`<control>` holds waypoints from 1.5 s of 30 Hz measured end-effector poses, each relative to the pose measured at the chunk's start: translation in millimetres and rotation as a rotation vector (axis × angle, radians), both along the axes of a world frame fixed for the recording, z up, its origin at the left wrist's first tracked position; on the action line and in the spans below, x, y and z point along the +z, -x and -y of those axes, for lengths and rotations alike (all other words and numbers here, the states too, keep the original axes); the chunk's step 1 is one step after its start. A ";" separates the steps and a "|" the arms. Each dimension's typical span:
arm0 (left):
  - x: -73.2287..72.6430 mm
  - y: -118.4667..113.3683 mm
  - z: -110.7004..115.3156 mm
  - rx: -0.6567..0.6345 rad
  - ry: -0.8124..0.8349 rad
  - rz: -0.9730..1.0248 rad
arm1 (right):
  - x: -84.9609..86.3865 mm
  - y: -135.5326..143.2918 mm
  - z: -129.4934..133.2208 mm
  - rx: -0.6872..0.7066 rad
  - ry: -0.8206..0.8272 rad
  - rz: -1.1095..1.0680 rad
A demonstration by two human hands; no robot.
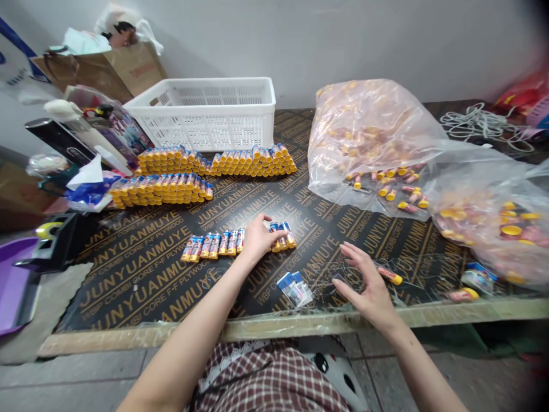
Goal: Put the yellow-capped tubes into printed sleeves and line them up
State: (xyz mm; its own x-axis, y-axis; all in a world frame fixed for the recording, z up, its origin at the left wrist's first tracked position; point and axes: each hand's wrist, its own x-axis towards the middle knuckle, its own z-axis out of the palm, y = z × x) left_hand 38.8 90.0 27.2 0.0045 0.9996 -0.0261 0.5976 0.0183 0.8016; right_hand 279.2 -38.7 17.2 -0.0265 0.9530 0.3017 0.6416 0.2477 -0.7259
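Note:
A single row of small tubes (212, 245) with yellow ends and blue-topped printed wraps lies across the middle of the table. My left hand (259, 237) is over the row's right part, its thumb and bent fingers around the small tubes there; it hides several of them. To the right, my right hand (364, 280) hovers open, thumb and fingers apart, with nothing visible between them. Just beside it lies a pink tube with a yellow cap (389, 275). Flat clear printed sleeves (295, 289) rest on the table between my hands.
Stacked tubes (160, 190) and more stacks (255, 161) stand before a white plastic basket (214, 123). A large clear bag (369, 131) and a smaller bag (493, 229) hold loose yellow-capped tubes at right. A purple dustpan (17, 286) is at far left. The table's front edge (291, 326) is taped.

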 end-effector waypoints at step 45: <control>-20.2 9.1 106.4 -0.152 0.095 -0.389 | 6.3 42.2 16.7 -0.154 0.106 -0.275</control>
